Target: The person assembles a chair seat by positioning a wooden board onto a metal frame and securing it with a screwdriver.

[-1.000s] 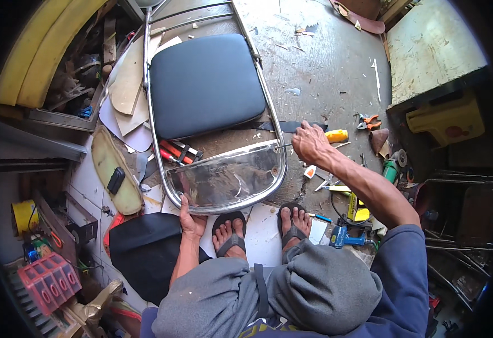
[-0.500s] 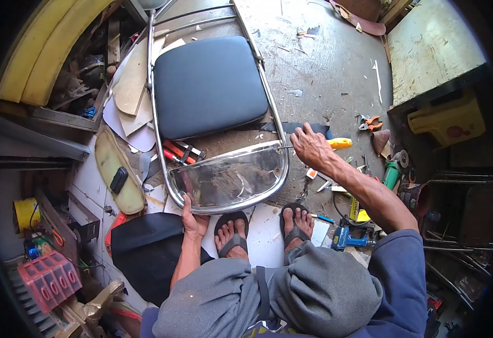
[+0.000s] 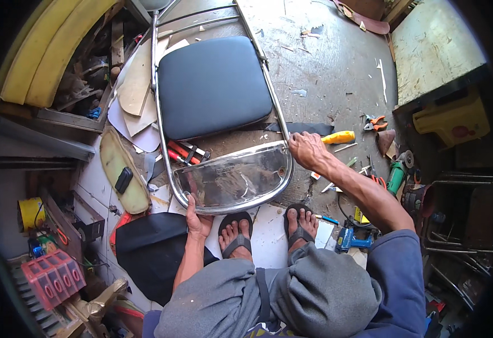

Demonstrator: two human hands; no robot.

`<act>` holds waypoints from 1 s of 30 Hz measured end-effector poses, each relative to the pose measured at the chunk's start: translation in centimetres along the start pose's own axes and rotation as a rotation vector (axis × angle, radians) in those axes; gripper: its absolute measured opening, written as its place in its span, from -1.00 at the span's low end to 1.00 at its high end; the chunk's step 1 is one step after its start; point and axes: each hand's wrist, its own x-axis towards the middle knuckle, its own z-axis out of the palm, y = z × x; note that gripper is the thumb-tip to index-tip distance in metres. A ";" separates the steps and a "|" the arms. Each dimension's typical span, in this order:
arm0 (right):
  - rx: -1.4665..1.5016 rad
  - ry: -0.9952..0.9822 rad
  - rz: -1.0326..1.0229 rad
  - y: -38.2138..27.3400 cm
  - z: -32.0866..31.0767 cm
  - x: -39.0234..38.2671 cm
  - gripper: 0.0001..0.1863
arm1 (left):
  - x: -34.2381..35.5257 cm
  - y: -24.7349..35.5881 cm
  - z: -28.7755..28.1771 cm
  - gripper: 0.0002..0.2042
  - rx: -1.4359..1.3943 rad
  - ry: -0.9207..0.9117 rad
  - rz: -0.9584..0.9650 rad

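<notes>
Down on the floor [image 3: 336, 67], a folded chair [image 3: 218, 112] is laid flat just ahead of the sandalled feet [image 3: 269, 228]. Its chrome backrest [image 3: 232, 177] is gripped at the near edge by the left hand [image 3: 197, 218], fingers curled under. The frame's right tube is clasped by the right hand [image 3: 307, 151], closed round it. A yellow-handled tool [image 3: 338, 137] is seen just beside that hand.

chair frame [image 3: 165, 121]: top end cut off at 12 o'clock edge
left hand [image 3: 197, 219]: fingertips hidden under chrome backrest [image 3: 232, 179]
right hand [image 3: 308, 151]: fingertips hidden behind frame tube
yellow-handled tool [image 3: 339, 137]: tip hidden by right hand
clutter at 9 o'clock: too small to tell
</notes>
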 end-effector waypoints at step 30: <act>0.492 0.175 0.240 0.8 6.1 0.6 -0.74 | -0.2 0.3 0.4 -0.55 0.026 -0.064 -0.015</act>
